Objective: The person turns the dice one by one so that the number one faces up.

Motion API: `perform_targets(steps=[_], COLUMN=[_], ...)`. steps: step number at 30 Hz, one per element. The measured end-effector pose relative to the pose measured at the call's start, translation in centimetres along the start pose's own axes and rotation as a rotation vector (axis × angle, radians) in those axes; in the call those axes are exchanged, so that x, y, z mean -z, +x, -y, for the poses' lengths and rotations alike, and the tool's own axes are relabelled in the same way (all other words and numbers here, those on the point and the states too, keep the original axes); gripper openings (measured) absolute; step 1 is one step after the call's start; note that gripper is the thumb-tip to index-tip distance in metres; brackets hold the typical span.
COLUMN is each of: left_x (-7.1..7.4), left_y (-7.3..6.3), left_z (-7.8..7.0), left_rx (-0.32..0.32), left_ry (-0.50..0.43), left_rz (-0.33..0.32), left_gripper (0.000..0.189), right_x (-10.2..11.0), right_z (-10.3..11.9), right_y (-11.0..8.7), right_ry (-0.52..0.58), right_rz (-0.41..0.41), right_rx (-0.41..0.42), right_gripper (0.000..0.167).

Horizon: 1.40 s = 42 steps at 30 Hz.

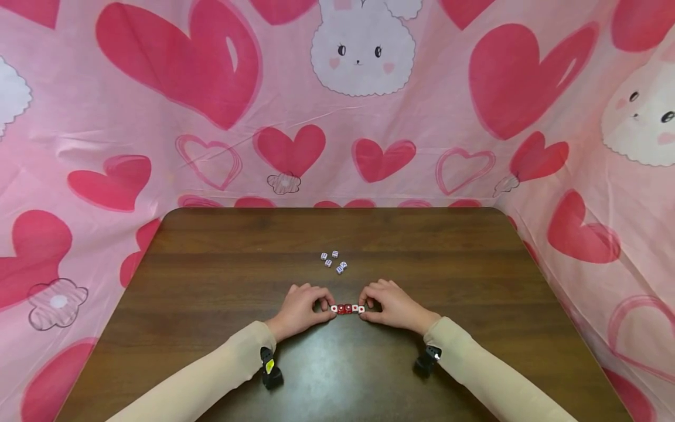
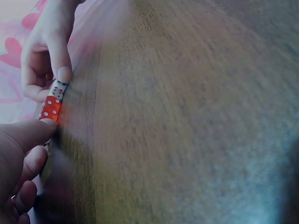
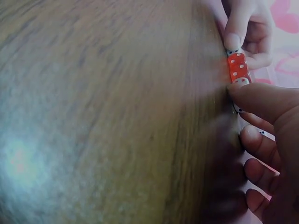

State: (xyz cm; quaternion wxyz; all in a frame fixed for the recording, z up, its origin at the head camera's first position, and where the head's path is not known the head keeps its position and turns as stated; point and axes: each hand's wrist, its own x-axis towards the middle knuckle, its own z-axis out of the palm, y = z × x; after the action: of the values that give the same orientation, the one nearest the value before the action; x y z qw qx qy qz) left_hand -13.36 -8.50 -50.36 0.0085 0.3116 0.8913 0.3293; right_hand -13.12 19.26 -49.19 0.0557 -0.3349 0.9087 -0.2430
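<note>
A short row of dice lies across the middle of the table, with two red dice point(image 1: 344, 309) in the center and white dice at both ends. My left hand point(image 1: 303, 308) pinches the white die point(image 1: 334, 308) at the left end between thumb and forefinger. At the opposite end, my right hand point(image 1: 392, 308) pinches a white die point(image 1: 361, 309) the same way. The left wrist view shows red dice point(image 2: 50, 108) touching a spotted white die point(image 2: 57, 90). In the right wrist view, my thumb partly covers the white die point(image 3: 241, 81) beside the red ones.
Several loose white dice point(image 1: 328, 263) are scattered beyond the row, toward the back of the brown wooden table point(image 1: 211, 281). A pink cloth point(image 1: 337, 117) with hearts and rabbits hangs behind the table and along its sides.
</note>
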Motion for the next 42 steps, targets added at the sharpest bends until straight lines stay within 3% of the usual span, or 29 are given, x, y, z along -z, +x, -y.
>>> perform_targets(steps=[13,42], left_x=[0.12,-0.04], left_y=[0.11,0.12], left_z=[-0.19,-0.07], left_rx=[0.035,0.044], left_ry=[-0.008,0.001], left_rz=[0.029,0.028], left_gripper=[0.016,0.016], right_x=[0.03,0.06], right_z=[0.25,0.17], right_y=[0.37,0.47], right_ry=[0.016,0.108], right_rz=[0.021,0.051], right_rx=[-0.028,-0.056], right_gripper=[0.019,0.017])
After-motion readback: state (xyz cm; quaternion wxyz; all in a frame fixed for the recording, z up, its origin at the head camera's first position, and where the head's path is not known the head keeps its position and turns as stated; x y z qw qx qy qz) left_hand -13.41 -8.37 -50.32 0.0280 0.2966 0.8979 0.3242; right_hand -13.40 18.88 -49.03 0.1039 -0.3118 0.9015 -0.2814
